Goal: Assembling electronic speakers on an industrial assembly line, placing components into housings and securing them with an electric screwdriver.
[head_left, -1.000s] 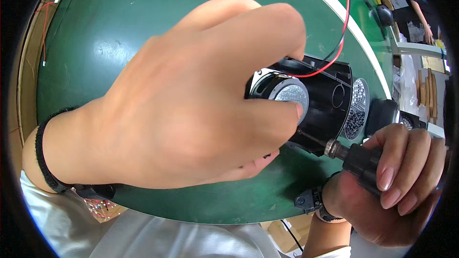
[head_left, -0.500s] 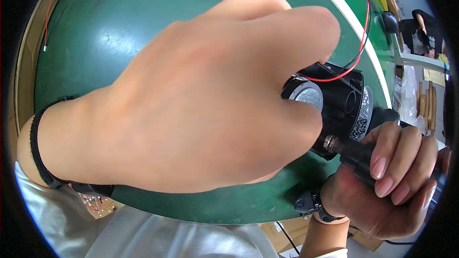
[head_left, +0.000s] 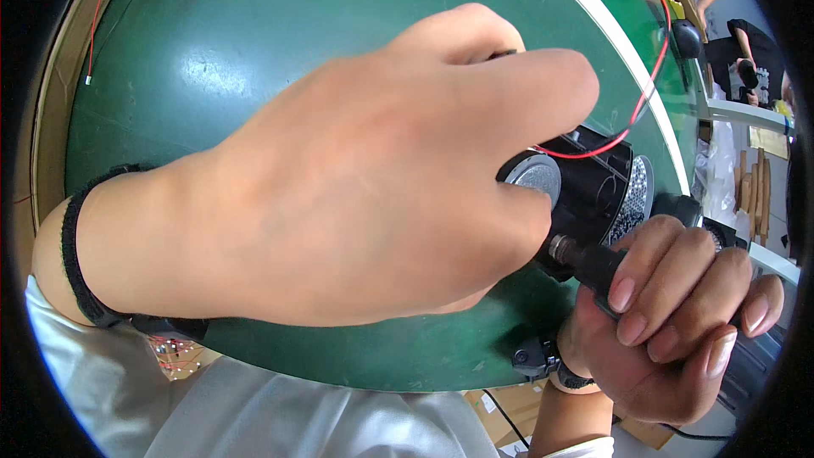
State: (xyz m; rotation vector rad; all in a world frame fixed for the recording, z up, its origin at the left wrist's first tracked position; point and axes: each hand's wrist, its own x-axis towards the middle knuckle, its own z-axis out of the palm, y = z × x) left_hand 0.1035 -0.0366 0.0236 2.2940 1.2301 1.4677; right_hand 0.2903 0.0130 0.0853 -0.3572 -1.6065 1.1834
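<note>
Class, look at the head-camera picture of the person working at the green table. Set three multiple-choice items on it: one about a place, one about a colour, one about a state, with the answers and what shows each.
1. Where does the left hand rest?
A. on the black speaker part
B. flat on the bare table
C. on a cardboard box

2. What colour is the wire that runs from the black part up across the table?
A. blue
B. red
C. yellow

3. How does the right hand hold the dark tool?
A. open, palm up
B. pinched by two fingertips only
C. fingers wrapped round its handle

Answers:
1 A, the fingers cover the part and hold it by its round silver centre.
2 B, a thin red loop shows against the green top.
3 C, four fingers curl over the handle, with the metal tip at the part's side.
</note>
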